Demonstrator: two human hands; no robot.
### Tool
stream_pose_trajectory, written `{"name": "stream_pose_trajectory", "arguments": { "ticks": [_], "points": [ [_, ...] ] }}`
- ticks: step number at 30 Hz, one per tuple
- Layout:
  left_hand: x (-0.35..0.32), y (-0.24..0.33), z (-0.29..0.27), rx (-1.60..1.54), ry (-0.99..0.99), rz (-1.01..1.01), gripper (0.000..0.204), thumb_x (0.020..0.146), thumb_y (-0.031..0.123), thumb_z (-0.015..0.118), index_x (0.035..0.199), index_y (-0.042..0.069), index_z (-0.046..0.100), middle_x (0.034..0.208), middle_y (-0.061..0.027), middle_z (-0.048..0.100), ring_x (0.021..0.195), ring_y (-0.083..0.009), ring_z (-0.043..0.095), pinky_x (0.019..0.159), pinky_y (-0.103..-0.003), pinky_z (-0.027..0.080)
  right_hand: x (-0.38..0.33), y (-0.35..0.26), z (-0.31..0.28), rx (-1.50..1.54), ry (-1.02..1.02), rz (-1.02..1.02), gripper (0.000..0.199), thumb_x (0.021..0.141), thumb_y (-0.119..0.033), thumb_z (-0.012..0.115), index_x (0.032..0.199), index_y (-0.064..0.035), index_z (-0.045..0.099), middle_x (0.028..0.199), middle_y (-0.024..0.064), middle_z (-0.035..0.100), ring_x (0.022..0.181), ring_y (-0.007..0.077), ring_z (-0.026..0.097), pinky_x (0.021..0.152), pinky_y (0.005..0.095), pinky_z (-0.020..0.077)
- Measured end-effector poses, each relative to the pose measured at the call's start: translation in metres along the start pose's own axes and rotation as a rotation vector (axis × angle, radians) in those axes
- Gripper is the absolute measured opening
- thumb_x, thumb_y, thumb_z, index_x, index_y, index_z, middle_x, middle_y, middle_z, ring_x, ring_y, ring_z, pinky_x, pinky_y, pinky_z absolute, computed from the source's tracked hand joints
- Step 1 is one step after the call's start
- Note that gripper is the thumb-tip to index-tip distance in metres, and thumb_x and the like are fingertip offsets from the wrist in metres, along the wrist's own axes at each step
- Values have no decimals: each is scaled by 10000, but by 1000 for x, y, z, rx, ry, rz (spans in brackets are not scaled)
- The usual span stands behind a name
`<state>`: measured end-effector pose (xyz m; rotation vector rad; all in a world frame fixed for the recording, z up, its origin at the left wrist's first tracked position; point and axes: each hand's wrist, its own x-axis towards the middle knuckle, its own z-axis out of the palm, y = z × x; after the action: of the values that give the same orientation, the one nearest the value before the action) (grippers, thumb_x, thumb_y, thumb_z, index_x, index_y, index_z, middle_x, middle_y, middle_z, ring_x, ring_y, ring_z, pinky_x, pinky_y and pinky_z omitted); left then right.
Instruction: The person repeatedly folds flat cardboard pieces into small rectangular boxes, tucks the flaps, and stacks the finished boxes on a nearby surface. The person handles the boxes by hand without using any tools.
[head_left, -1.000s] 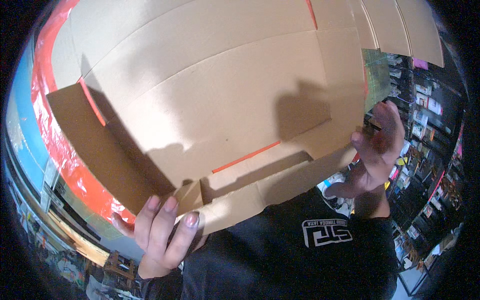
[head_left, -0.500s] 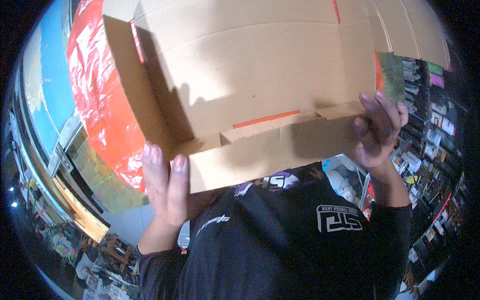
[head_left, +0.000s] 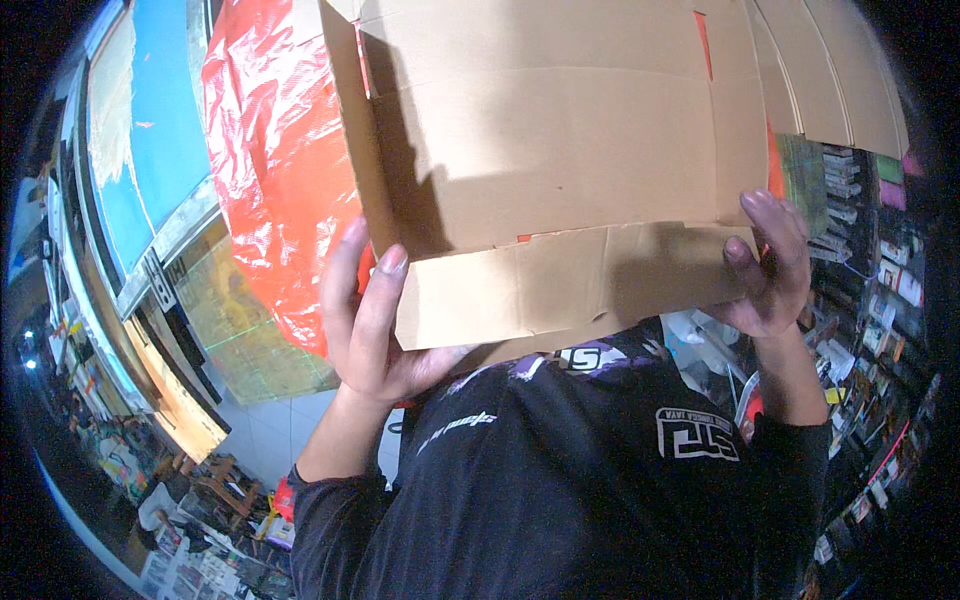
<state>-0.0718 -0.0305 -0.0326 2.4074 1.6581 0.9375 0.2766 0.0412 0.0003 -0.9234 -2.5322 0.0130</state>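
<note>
A brown cardboard box (head_left: 580, 140) with its inside facing me fills the upper middle of the view. My left hand (head_left: 372, 325) grips its near left corner, with two fingertips showing beside the side wall and the palm against the outside of the near wall. Around the near right corner curl the fingers of my right hand (head_left: 772, 270). The near wall (head_left: 500, 290) folds up between both hands. Narrow red strips show at slots in the cardboard. A glossy red plastic sheet (head_left: 275, 150) lies beyond the box's left side.
Blue and cream panels (head_left: 165, 110) and a light wooden piece (head_left: 185, 410) stand at the left. More brown cardboard (head_left: 820, 60) spreads at the upper right. Shelves crowded with small goods (head_left: 890, 270) line the right side.
The box and both hands have shifted right in view, the left hand most. The near wall now stands higher across the slot, hiding most of the red strip there.
</note>
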Motion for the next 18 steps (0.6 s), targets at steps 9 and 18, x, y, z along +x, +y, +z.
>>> {"name": "stream_pose_trajectory", "arguments": {
  "ticks": [9, 18],
  "points": [
    [13, 11, 17, -655, 213, -119, 1045, 639, 237, 862, 1367, -74, 180, 1362, -375, 320, 1244, -398, 437, 1005, -450, 406, -4, -2, 10, 39, 92, 57, 619, 694, -484, 749, 1207, -180, 579, 1215, 209, 555, 1069, 401, 574, 918, 489, 452],
    [18, 2, 9, -375, 148, -222, 888, 554, 436, 867, 1188, -74, 510, 1204, -256, 509, 1097, -367, 536, 917, -420, 443, -5, -2, 17, 2, 138, 69, 645, 684, -423, 770, 1228, -162, 544, 1192, 228, 572, 1076, 409, 569, 930, 507, 438]
  ]
}}
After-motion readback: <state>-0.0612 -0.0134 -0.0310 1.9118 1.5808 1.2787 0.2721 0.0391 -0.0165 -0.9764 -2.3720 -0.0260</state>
